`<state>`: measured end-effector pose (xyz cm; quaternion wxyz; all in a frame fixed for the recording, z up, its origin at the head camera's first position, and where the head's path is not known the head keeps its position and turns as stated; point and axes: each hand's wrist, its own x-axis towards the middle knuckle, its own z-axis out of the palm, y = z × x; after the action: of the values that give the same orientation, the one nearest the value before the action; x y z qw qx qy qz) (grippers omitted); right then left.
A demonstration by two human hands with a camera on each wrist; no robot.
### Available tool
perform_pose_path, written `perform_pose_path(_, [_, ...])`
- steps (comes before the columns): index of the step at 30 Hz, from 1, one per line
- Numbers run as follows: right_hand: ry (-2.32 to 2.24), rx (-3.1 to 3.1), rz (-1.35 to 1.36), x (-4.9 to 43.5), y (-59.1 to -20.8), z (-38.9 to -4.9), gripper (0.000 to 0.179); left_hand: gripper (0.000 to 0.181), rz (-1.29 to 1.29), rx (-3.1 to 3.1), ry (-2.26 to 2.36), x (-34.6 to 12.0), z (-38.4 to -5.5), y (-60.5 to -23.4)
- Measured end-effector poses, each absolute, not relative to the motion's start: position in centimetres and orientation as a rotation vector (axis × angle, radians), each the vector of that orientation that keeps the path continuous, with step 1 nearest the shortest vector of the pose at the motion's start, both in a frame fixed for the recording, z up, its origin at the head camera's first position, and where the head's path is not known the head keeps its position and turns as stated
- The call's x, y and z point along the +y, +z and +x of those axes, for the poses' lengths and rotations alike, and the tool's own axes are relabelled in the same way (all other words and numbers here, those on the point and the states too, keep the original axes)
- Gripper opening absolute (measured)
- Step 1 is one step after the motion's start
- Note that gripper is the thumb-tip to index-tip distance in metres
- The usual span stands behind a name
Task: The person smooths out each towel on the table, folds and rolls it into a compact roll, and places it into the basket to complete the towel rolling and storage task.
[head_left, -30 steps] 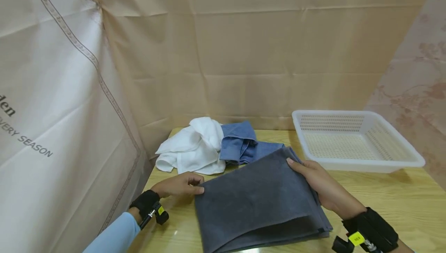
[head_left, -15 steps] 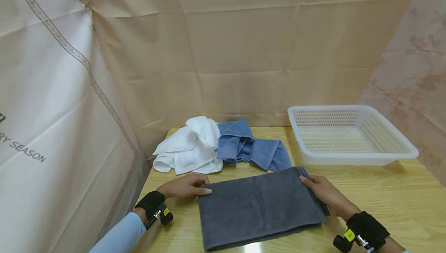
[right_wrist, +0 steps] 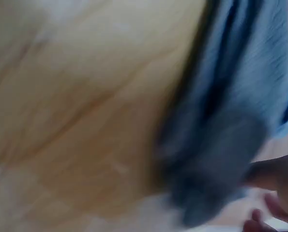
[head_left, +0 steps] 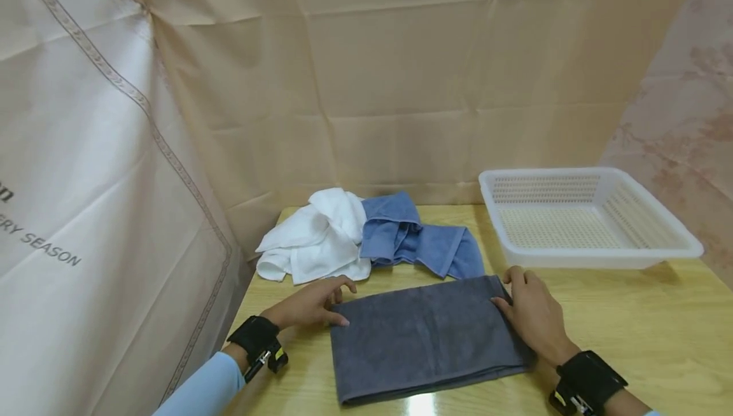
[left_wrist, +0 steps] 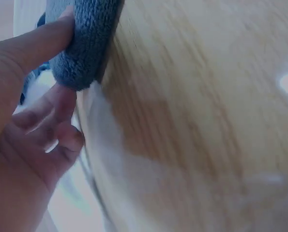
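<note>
A dark grey towel (head_left: 429,339), folded into a flat rectangle with stacked layers at its front edge, lies on the wooden table. At its far left corner is my left hand (head_left: 309,301), thumb resting on the cloth and the other fingers spread apart from it. The left wrist view shows that thumb (left_wrist: 47,41) against the towel's rounded fold (left_wrist: 85,53), with a fingertip just by its end. By the right edge, my right hand (head_left: 535,314) touches the towel with its thumb while its fingers are lifted off. The right wrist view is blurred.
Behind the grey towel lie a crumpled white towel (head_left: 321,238) and a blue towel (head_left: 452,247), side by side. A white perforated plastic basket (head_left: 601,254) stands at the back right. Cloth sheets (head_left: 395,85) hang behind and at both sides of the table (head_left: 630,327).
The grey towel's raised right side has come down flat, uncovering more of the blue towel. Both hands have loosened from its edges, their fingers spreading away from the cloth.
</note>
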<state>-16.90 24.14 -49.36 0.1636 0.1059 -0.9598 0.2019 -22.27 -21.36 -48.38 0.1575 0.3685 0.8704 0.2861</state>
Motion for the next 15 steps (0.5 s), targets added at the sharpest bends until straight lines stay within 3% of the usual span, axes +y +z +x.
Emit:
perform_pose_path(4, [0.388, -2.856, 0.449, 21.9, -48.2, -14.9, 0.032, 0.046, 1.198, 2.534, 0.684, -20.8, -21.5, -48.2])
perform_pose_path(7, [0.299, -2.946, 0.531, 20.3, -48.0, -14.5, 0.044, 0.038, 1.222, 2.477, 0.655, -20.4, -21.0, -48.1])
perform_pose_path(11, [0.183, -2.845, 0.641, 19.0, -48.2, -16.7, 0.04, 0.037, 1.182, 2.412, 0.708, -19.7, -20.3, -48.2])
perform_pose_path(15, [0.101, -2.73, 0.778, 18.5, -48.8, -20.1, 0.038, 0.041, 1.321, 2.464, 0.665, -18.2, -19.5, -48.6])
